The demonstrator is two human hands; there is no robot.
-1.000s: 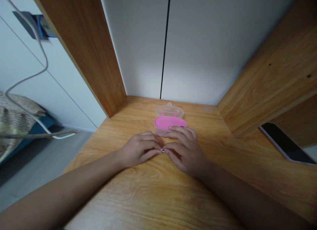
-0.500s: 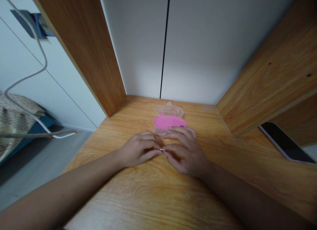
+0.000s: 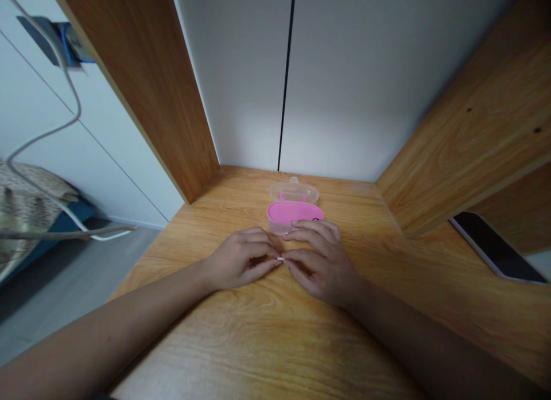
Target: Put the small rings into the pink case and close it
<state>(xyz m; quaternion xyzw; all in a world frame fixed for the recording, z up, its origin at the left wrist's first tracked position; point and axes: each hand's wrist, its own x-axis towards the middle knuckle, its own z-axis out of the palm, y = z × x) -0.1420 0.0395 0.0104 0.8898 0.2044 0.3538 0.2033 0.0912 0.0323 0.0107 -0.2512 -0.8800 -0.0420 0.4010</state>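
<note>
Small whitish object (image 3: 280, 259), too tiny to be identified, is pinched between the fingertips of both hands at the middle of the light wooden desk (image 3: 267, 337), just in front of a pink oval plastic box (image 3: 291, 214).

From the head camera, the left hand (image 3: 241, 261) is seen resting on the desk with its fingers curled inward, thumb and forefinger narrowed onto the left end of the small object. The right hand (image 3: 321, 261) is laid opposite it, thumb and forefinger closed on the other end, so that the two sets of fingertips are brought almost together. The remaining right fingers are spread forward and are seen touching or just overlapping the near rim of the pink box; which of the two cannot be told. The box stands with its clear hinged lid (image 3: 294, 190) folded back toward the white rear panel (image 3: 344, 90). Wooden side panels (image 3: 146, 84) are seen on both sides of the alcove. A dark flat phone (image 3: 495, 248) is lying on the shelf at the right, well apart from the hands. A grey cable (image 3: 51, 130) hangs at the far left, beyond the desk edge
</note>
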